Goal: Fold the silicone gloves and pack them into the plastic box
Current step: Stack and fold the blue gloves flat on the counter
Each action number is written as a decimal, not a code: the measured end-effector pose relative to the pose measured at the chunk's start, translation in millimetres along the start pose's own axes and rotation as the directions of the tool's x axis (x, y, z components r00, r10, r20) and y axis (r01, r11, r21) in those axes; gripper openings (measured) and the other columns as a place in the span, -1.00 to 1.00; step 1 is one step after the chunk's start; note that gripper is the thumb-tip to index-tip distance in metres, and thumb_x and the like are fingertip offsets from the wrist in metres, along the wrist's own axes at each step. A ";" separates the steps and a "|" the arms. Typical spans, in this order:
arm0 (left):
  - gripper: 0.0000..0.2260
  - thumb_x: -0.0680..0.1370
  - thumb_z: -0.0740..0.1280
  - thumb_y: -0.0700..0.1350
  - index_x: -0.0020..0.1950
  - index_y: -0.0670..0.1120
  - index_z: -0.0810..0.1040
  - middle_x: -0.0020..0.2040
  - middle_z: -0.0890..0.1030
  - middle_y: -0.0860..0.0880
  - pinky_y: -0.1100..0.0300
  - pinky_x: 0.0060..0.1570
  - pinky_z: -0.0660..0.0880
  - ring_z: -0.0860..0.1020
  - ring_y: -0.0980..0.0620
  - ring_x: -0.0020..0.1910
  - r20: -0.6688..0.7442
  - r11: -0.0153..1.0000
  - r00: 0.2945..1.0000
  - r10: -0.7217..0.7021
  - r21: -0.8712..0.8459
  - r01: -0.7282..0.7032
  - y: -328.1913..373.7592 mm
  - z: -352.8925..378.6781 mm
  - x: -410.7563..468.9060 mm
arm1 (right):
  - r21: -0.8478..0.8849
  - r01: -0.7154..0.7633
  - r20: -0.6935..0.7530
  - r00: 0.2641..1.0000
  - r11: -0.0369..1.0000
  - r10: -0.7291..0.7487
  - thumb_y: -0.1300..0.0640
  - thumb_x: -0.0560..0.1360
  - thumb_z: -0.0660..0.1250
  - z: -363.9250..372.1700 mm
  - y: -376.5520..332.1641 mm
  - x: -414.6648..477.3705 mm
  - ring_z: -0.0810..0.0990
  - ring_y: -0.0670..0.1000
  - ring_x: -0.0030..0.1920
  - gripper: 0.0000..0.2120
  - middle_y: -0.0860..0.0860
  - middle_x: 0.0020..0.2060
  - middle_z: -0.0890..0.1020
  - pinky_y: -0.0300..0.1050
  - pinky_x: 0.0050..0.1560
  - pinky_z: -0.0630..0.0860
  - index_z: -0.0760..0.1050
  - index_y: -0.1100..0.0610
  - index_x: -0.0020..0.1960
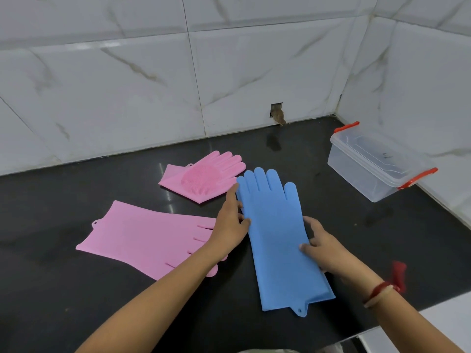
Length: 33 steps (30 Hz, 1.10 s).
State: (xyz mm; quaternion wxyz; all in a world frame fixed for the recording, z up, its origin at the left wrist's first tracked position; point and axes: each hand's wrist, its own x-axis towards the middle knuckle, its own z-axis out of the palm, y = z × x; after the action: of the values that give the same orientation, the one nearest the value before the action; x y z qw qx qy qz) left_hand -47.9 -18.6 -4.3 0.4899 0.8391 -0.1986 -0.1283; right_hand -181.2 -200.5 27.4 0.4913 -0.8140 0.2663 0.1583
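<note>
Three silicone gloves lie flat on the black table (76, 200), and we have the blue glove (277, 238) between our hands. Our left hand (230, 225) rests at its left edge with fingers loosely spread, thumb touching the rim; our right hand (323, 248) presses fingertips on its right side, fingers apart, nothing clamped. We judge this hold is there to square and flatten the glove, cuff toward us and fingers pointing away, so that it can be folded.

Under our left forearm lies a pink glove (142, 238), smooth side up, its fingers reaching toward the blue one. Beyond our left hand sits the second pink glove (204, 177), bristle patch up, its fingertips just beside the blue fingertips.

The plastic box (374, 166) stands well to the far right of our right hand, near the tiled wall corner, its clear lid on and orange clips showing. We judge the lid must come off before packing.

Bare table stays free between our right hand and the box; the table edge runs close behind our right wrist.
</note>
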 end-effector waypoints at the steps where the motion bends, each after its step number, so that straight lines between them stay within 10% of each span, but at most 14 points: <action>1: -0.26 0.49 0.37 -0.23 0.47 0.21 0.02 0.21 0.48 0.01 0.30 -0.10 0.46 0.57 0.06 0.00 -0.005 0.999 1.000 0.013 0.031 -0.013 0.3 0.3 0.5 | -0.070 0.033 -0.033 0.999 0.997 -0.036 0.14 0.53 0.21 1.8 0.5 -0.6 0.61 -0.07 -0.17 -0.39 -0.07 -0.18 0.57 -0.24 -0.36 0.50 -0.01 -0.18 0.44; 8: -0.34 0.51 0.38 -0.02 0.50 0.06 0.09 0.38 0.27 -0.01 0.17 0.20 0.44 0.45 0.06 0.19 -0.019 0.957 0.996 0.091 0.280 -0.082 -3.5 1.3 -19.4 | -0.543 0.093 -0.241 0.935 0.835 -0.261 0.05 0.56 0.17 13.8 9.2 -11.6 0.55 -0.01 -0.28 -0.45 -0.02 -0.25 0.55 -0.07 -0.27 0.51 0.00 -0.05 0.46; 13: -0.63 0.55 0.28 0.03 0.34 0.02 0.37 0.34 0.36 0.01 0.18 0.27 0.33 0.32 0.09 0.32 0.060 0.790 0.870 0.489 0.392 -0.471 1.8 -7.9 -61.9 | -0.696 0.093 -0.319 0.849 0.712 -0.422 -0.07 0.52 0.22 4.0 14.1 -24.3 0.52 -0.05 -0.19 -0.57 -0.08 -0.04 0.47 -0.23 -0.37 0.39 0.25 -0.08 0.36; 16: -0.72 0.59 0.22 0.00 0.27 -0.01 0.50 0.32 0.50 -0.02 0.05 0.33 0.35 0.39 0.04 0.36 0.431 0.525 0.663 0.611 0.406 -0.748 -3.7 -11.0 -80.6 | -0.785 0.286 -0.128 0.792 0.549 -0.597 0.14 0.50 0.24 -10.9 25.5 -29.2 0.52 -0.04 0.07 -0.56 -0.07 0.20 0.47 -0.25 -0.19 0.51 0.36 -0.10 0.35; 19: -0.55 0.64 0.06 0.10 0.53 0.11 0.12 0.55 0.14 0.07 0.05 0.50 -0.12 -0.01 0.12 0.53 0.710 0.501 0.634 0.305 0.447 -0.741 -12.3 -15.9 -82.5 | -0.786 0.486 0.250 0.815 0.382 -0.523 0.29 0.49 0.17 -24.6 39.8 -29.7 0.25 -0.03 0.44 -0.41 -0.12 0.46 0.26 -0.11 0.34 0.35 0.27 -0.20 0.41; 22: -0.47 0.63 0.03 0.15 0.55 0.13 -0.09 0.58 -0.06 0.07 0.11 0.44 -0.28 -0.14 0.16 0.51 0.787 0.418 0.572 0.232 0.451 -0.789 -12.8 -20.5 -73.8 | -0.715 0.554 0.357 0.814 0.427 -0.458 0.25 0.53 0.13 -28.2 52.7 -30.3 -0.03 -0.20 0.49 -0.39 -0.30 0.46 0.04 -0.24 0.48 -0.03 0.14 -0.30 0.43; 25: -0.54 0.65 0.08 0.08 0.54 0.06 0.12 0.55 0.15 -0.05 0.06 0.45 -0.17 0.12 0.00 0.52 0.764 0.351 0.563 0.315 0.458 -0.817 -8.7 -19.3 -71.0 | -0.685 0.579 0.347 0.794 0.442 -0.500 0.22 0.56 0.13 -30.9 64.3 -30.7 -0.09 -0.28 0.43 -0.42 -0.37 0.42 0.02 -0.38 0.40 -0.18 0.15 -0.32 0.41; 29: -0.64 0.54 0.35 0.00 0.33 -0.02 0.53 0.30 0.55 -0.08 0.09 0.31 0.34 0.52 -0.03 0.28 0.622 0.318 0.574 0.533 0.481 -0.817 -13.3 -9.2 -78.8 | -0.670 0.576 0.189 0.743 0.468 -0.642 0.27 0.49 0.31 -25.4 66.9 -35.5 0.27 -0.11 0.40 -0.57 -0.22 0.34 0.39 -0.11 0.40 0.22 0.48 -0.10 0.28; 33: -0.54 0.56 0.27 0.09 0.41 -0.07 0.42 0.41 0.43 -0.09 0.03 0.42 0.23 0.37 0.00 0.41 0.600 0.469 0.617 0.508 0.409 -0.783 -20.4 -8.7 -80.0 | -0.563 0.576 -0.026 0.704 0.593 -0.709 0.35 0.44 0.30 -14.9 58.6 -34.0 0.59 0.01 0.10 -0.73 -0.10 0.05 0.65 0.02 0.11 0.51 0.58 0.07 0.04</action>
State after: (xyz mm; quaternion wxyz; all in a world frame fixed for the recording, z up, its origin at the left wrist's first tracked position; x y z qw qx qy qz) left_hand -111.2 33.9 -16.2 0.1324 0.7622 -0.6334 -0.0193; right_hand -243.3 -226.2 10.1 0.2409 -0.9672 -0.0419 -0.0690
